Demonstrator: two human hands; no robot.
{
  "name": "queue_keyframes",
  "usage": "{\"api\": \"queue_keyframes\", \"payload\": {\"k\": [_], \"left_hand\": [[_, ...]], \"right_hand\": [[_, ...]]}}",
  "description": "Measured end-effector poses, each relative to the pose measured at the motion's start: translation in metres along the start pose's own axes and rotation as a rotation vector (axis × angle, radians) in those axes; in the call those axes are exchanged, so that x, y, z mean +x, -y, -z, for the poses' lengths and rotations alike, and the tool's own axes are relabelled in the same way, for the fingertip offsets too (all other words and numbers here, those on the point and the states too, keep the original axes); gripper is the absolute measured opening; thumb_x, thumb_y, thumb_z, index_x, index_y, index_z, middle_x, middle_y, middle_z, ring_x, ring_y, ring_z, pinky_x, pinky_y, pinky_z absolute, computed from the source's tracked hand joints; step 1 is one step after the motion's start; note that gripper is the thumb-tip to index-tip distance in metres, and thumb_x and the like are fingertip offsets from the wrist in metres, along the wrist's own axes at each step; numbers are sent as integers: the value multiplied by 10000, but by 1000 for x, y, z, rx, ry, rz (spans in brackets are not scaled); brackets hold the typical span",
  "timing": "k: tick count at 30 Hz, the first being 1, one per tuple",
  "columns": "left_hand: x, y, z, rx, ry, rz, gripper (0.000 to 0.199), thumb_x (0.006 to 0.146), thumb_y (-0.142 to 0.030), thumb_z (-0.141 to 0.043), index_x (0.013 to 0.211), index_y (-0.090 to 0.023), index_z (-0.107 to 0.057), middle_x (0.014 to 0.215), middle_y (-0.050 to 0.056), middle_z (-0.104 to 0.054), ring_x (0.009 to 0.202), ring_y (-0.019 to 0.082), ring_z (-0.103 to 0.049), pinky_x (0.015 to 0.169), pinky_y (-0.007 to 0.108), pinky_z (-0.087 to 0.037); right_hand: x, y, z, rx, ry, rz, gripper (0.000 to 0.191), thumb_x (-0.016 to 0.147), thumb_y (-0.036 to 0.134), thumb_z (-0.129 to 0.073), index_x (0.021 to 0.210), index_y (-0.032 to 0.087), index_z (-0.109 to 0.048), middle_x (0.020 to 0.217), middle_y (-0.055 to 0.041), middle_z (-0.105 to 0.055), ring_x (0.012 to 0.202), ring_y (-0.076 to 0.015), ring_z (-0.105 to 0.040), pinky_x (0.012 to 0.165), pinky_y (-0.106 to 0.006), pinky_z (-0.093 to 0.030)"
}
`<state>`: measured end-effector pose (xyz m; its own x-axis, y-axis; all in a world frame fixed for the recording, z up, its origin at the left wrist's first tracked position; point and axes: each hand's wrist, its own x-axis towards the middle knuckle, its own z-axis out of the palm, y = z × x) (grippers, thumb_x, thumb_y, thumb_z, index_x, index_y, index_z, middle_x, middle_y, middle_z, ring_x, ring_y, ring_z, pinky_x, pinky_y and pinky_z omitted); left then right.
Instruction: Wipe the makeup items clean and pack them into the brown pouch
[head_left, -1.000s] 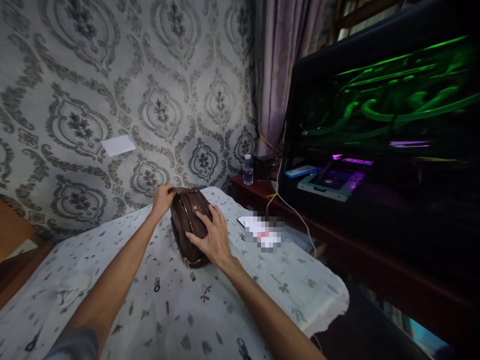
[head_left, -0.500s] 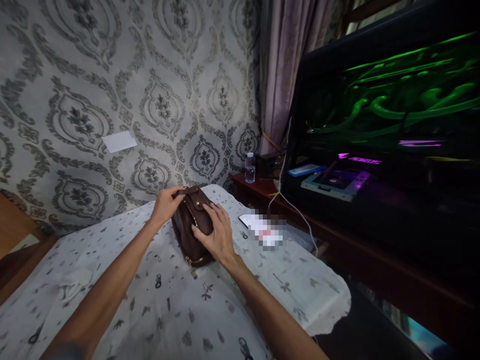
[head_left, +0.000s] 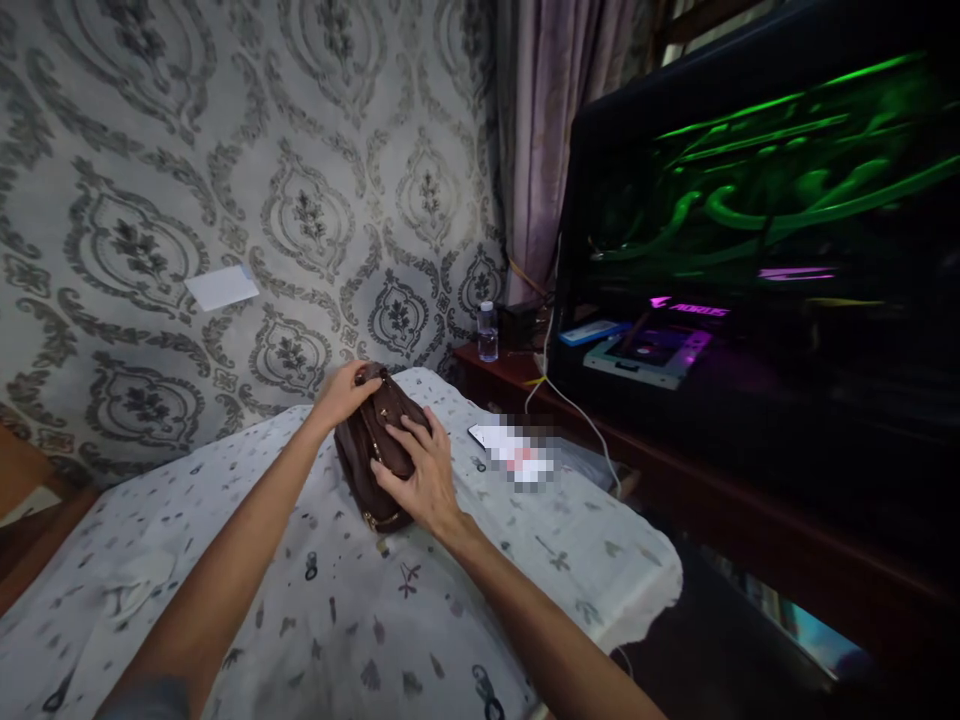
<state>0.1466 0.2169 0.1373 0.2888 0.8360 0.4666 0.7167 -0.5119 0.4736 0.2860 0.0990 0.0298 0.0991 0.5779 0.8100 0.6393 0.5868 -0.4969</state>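
A dark brown leather bag (head_left: 358,465) with gold zips and studs stands on the patterned white cloth (head_left: 322,620). At its upper left end, my left hand (head_left: 343,392) pinches the flap or strap between thumb and fingers. My right hand (head_left: 424,470) lies on the bag's right side with fingers spread, thumb near the zip and fingertips on the leather. To the right of the bag is a phone (head_left: 510,450) with a blurred-out screen.
A clear bottle (head_left: 487,335) stands on the red-brown desk (head_left: 469,358). Behind the desk's white cable (head_left: 574,402) is a large dark computer case (head_left: 720,250) with green light. White paper (head_left: 223,287) is on the wallpapered wall.
My left hand has brought the flap or strap over toward the bag's far top end, baring more of the front. My right hand stays on the side. The view has shifted slightly.
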Motion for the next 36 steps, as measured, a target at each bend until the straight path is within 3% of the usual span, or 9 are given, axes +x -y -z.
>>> {"api": "queue_keyframes", "payload": {"k": [5,9,14,19,22,26,29,31,36], "left_hand": [[28,-2,-20,124,37,108,231,731,-387,-652,621,-186,-625,593,24,-616,649,220,-599,610,303,-433],[34,2,-28,171,-41,160,216,723,-363,-675,592,-209,-598,573,21,-614,660,222,-606,606,296,-403],[28,1,-29,174,-90,159,233,743,-349,-662,568,-213,-590,578,22,-622,663,211,-607,602,289,-386],[14,-14,-26,118,-58,123,254,782,-348,-628,576,-200,-606,532,-10,-580,572,182,-556,562,286,-379],[1,-24,-24,89,-30,-20,244,789,-353,-634,605,-193,-615,605,0,-613,642,184,-564,628,290,-425],[-11,-28,-20,39,15,-224,174,800,-326,-631,701,-191,-681,780,39,-690,864,222,-604,849,337,-464],[-17,-21,-13,-49,18,-182,204,811,-305,-606,922,-189,-731,959,57,-733,957,229,-625,921,349,-462],[-20,-12,-5,-40,-34,-122,279,789,-297,-614,1020,-184,-723,1020,65,-733,945,232,-636,878,336,-476],[-30,7,15,215,-110,2,216,791,-372,-624,734,-182,-709,629,15,-638,611,181,-541,611,289,-410]], "right_hand": [[-1,-5,3,39,15,-1,544,766,445,-739,1247,211,-639,1409,-136,-537,1416,-349,-354,1151,-569,-342],[-3,-8,1,63,16,-110,787,736,480,-755,1411,189,-473,1547,-181,-339,1418,-342,-370,1147,-536,-368],[-2,-9,-1,111,34,-94,708,758,418,-724,1387,200,-484,1481,-158,-447,1440,-327,-335,1177,-542,-317],[2,-11,2,151,44,-62,687,772,376,-706,1399,203,-484,1448,-122,-518,1428,-304,-341,1158,-524,-346],[4,-12,3,139,55,-51,714,767,385,-718,1414,208,-474,1478,-112,-493,1412,-304,-351,1155,-521,-340],[4,-12,3,99,65,-51,762,753,439,-735,1425,212,-460,1491,-123,-463,1389,-304,-377,1154,-513,-336],[2,-13,3,88,42,-53,730,738,497,-745,1365,206,-512,1491,-148,-445,1386,-306,-390,1147,-516,-341],[1,-14,2,95,11,-39,633,730,509,-751,1257,202,-582,1462,-157,-476,1388,-317,-389,1138,-530,-344],[-1,-13,0,108,-16,4,420,743,427,-726,1101,228,-635,1270,-113,-634,1395,-339,-371,1111,-575,-352]]}}
